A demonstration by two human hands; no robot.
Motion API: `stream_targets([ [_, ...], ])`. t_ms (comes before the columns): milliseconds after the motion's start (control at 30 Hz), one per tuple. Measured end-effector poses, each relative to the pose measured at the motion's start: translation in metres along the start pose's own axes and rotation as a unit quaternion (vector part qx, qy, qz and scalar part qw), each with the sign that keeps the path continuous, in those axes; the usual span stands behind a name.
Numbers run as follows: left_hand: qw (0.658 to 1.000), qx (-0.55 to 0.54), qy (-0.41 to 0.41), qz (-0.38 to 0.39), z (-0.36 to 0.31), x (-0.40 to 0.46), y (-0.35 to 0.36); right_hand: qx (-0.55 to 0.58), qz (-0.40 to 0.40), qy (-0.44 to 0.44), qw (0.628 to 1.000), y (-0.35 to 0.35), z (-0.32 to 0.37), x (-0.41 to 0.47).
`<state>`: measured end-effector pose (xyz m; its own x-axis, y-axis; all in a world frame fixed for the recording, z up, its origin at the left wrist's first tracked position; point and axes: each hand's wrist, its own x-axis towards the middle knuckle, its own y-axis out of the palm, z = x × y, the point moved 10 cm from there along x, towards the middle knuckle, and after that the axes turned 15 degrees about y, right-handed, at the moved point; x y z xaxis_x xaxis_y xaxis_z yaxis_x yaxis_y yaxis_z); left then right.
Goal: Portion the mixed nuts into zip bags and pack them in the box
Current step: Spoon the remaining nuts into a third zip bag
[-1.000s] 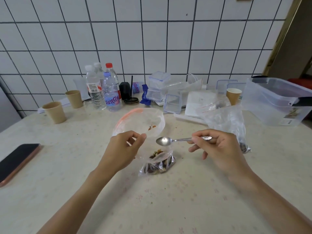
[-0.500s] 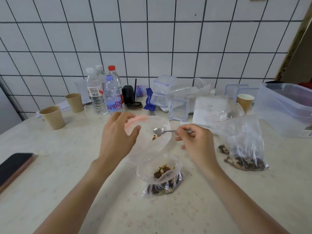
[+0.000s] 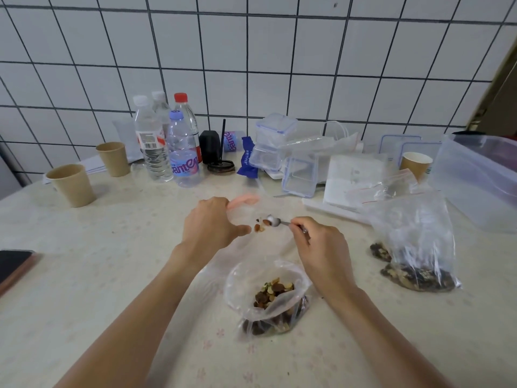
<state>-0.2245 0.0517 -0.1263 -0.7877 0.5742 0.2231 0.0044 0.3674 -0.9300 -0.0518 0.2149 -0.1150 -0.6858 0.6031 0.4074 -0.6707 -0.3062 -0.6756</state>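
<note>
A clear zip bag with a pink seal strip (image 3: pixel 246 217) is gripped at its mouth by the left hand (image 3: pixel 212 228). A small metal spoon (image 3: pixel 275 221), pinched by the right hand (image 3: pixel 321 247), is pointed toward nine o'clock into that mouth, nuts tipping off. The open clear bag of mixed nuts (image 3: pixel 268 298) lies at six o'clock, nearer the right hand.

1. Four water bottles (image 3: pixel 165 141) stood clustered by the tiled wall (image 3: pixel 251 51).
2. Two paper cups (image 3: pixel 73 184) stood left of them.
3. A dark phone (image 3: pixel 12 264) lay at the table's (image 3: pixel 84 275) left edge.
</note>
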Motion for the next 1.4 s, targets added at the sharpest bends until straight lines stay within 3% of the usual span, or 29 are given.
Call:
stream_targets([
  [133, 0.999, 0.000, -0.032, 0.022, 0.006, -0.002, 0.014, 0.046, 0.005, 0.024, 0.999, 0.002, -0.008, 0.000],
  [400, 0.990, -0.134, -0.034, 0.033, 0.005, 0.007, 0.027, 0.054, 0.005, 0.040, 0.998, 0.001, -0.004, -0.002],
  [667, 0.933, -0.352, -0.061, 0.037, -0.006, -0.002, 0.032, 0.140, 0.025, 0.132, 0.981, 0.007, -0.018, -0.004],
  [1000, 0.915, -0.397, -0.069, 0.025, -0.008, 0.001, 0.036, 0.225, 0.071, 0.222, 0.946, 0.018, -0.036, -0.009],
  [1267, 0.918, -0.391, -0.069, 0.012, -0.003, 0.003, 0.035, 0.354, 0.127, 0.360, 0.854, 0.033, -0.059, -0.017],
  [1400, 0.906, -0.416, -0.073, 0.030, -0.006, 0.000, 0.037, 0.380, 0.141, 0.389, 0.827, 0.036, -0.061, -0.018],
])
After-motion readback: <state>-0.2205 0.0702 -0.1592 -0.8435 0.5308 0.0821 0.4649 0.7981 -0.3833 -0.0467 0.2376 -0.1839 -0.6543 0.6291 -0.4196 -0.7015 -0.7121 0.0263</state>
